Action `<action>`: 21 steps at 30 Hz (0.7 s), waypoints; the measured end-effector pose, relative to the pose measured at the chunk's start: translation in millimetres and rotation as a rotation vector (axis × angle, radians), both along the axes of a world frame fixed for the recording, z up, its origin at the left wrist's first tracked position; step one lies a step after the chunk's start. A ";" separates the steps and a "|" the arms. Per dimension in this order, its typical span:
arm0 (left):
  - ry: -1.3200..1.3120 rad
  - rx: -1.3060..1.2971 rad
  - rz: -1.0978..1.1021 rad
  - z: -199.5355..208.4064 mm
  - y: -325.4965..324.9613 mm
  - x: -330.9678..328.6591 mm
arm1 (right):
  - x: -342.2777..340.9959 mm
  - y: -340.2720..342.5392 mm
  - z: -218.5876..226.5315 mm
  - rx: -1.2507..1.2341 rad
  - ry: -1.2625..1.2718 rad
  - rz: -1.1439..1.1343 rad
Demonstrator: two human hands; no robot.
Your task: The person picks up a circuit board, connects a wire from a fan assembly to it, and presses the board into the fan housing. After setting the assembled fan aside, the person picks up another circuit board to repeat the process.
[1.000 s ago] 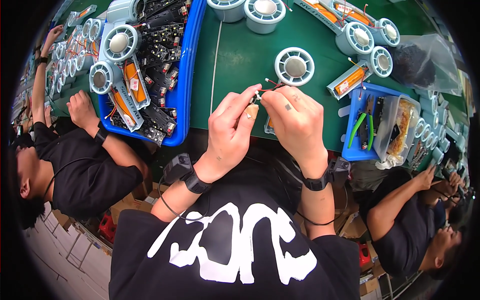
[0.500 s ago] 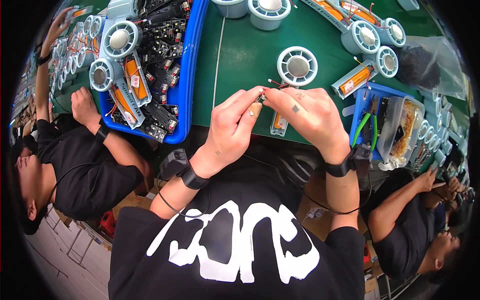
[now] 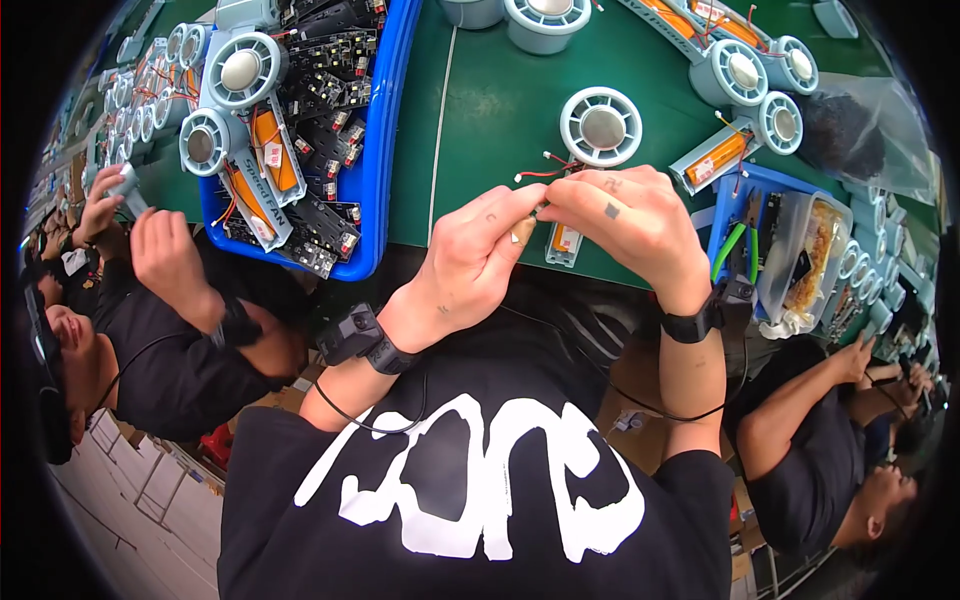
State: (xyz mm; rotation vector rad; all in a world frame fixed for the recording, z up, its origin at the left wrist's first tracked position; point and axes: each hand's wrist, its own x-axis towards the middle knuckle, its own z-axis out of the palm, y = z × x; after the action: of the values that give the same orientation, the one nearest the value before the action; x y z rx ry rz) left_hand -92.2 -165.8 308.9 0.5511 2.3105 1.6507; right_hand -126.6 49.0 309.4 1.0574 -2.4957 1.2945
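My left hand and my right hand meet fingertip to fingertip in front of me, both closed in a pinch. Whatever sits between the fingers is small and mostly hidden; I cannot make out what it is. A pale covering wraps one left fingertip. Just beyond and partly under my hands lies a light blue handheld fan with a round slatted head. Its open handle shows a bit of orange battery below my right hand. Thin red and dark wires with small white plugs stick out left of the fan, above my fingertips.
A blue tray at left holds many black circuit boards, with fan halves on top. More fans lie at far right, near a clear bag. Green-handled pliers rest in a blue bin. Co-workers sit on both sides.
My hands stay pinched together, the fingers shifting slightly, and more wire shows beside the fan. At left, a co-worker's raised arm has come down, a light blue part now near that person's hands.
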 end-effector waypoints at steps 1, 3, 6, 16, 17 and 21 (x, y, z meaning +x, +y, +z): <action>0.004 0.004 0.003 -0.1 3.2 0.9 | 0.3 1.7 -1.3 -0.008 -0.005 0.000; 0.005 0.028 0.080 1.7 8.8 5.8 | 8.2 -4.4 -5.7 -0.056 0.052 -0.096; -0.058 0.096 0.156 10.8 11.9 17.6 | 39.2 -21.7 -10.1 -0.166 0.171 -0.286; -0.420 0.333 0.316 17.1 14.5 34.7 | 104.9 -40.3 6.0 -0.580 -0.659 -0.799; -0.415 0.337 0.316 14.1 15.7 31.0 | 103.0 -35.9 6.1 -0.578 -0.653 -0.797; -0.501 0.490 0.484 -4.8 26.1 6.3 | 97.1 -20.4 7.5 -0.874 -0.803 -0.803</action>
State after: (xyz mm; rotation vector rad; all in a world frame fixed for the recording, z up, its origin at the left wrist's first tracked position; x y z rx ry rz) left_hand -85.9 -139.7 304.1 -0.3553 1.7493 2.2667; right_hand -29.5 28.6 316.9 -0.6902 -1.8546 2.3205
